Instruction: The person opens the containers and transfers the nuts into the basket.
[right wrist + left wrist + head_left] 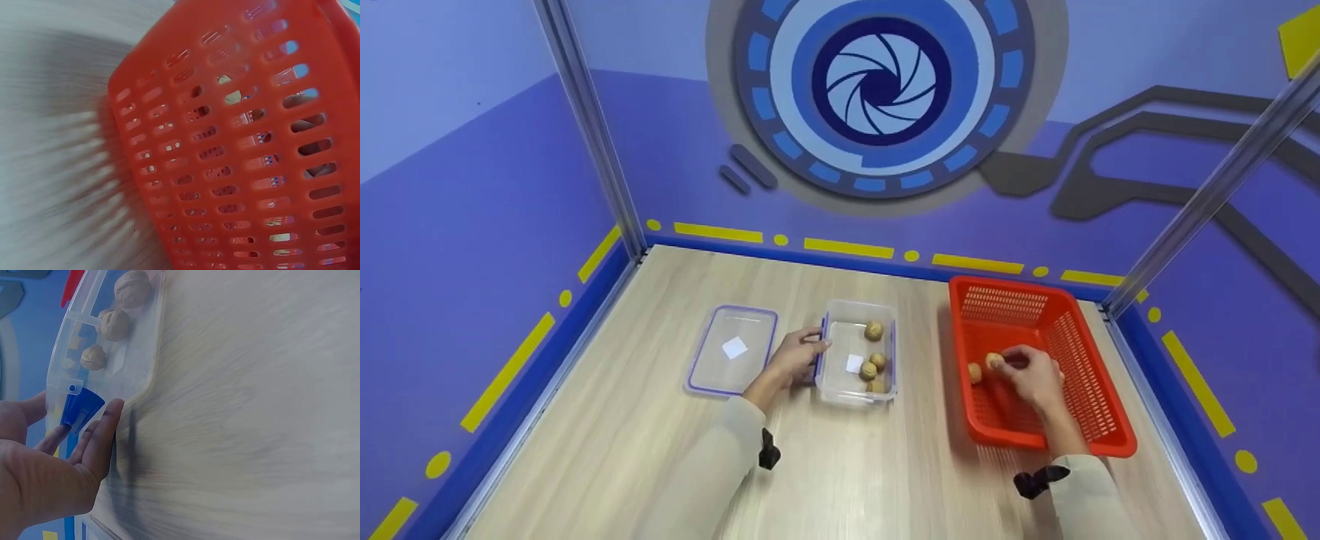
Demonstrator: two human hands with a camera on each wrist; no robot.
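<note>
A clear plastic food container (840, 315) stands on the table with several walnuts (874, 330) along its right side. My left hand (795, 355) holds the container's left wall, its fingers by the blue latch (83, 405) in the left wrist view. Inside the red basket (971, 420), my right hand (1037, 379) pinches a walnut (994, 360) between thumb and fingers. Another walnut (975, 373) lies by the basket's left wall. In the right wrist view the perforated basket wall (225, 163) hides most of that hand.
Left of the container lies its clear lid (720, 373) with a purple-blue rim and a white square label. Painted panels (840, 232) and metal posts (592, 127) enclose the wooden table (840, 465) at the back and sides.
</note>
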